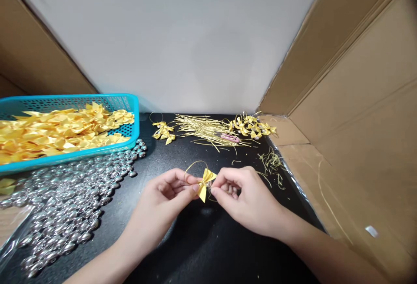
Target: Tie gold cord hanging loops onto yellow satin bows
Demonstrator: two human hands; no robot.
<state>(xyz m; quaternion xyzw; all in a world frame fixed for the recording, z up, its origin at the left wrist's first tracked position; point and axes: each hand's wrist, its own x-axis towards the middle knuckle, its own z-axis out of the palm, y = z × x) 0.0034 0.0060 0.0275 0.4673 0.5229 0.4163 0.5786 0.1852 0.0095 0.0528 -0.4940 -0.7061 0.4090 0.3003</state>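
Between my two hands is a yellow ribbon bow with a loop of thin gold cord rising above it. My left hand pinches the bow's left side between thumb and fingers. On the other side, my right hand has its thumb and forefinger pressed together at the bow's right edge, where a thin cord end shows just below. Whatever sits behind the bow is mostly hidden by it and the fingertips.
A blue basket of yellow bows stands at left, with many silver beads spread before it. Cut gold cords, a pink-handled tool, finished-looking bows and cord scraps lie behind. Cardboard walls flank the black table.
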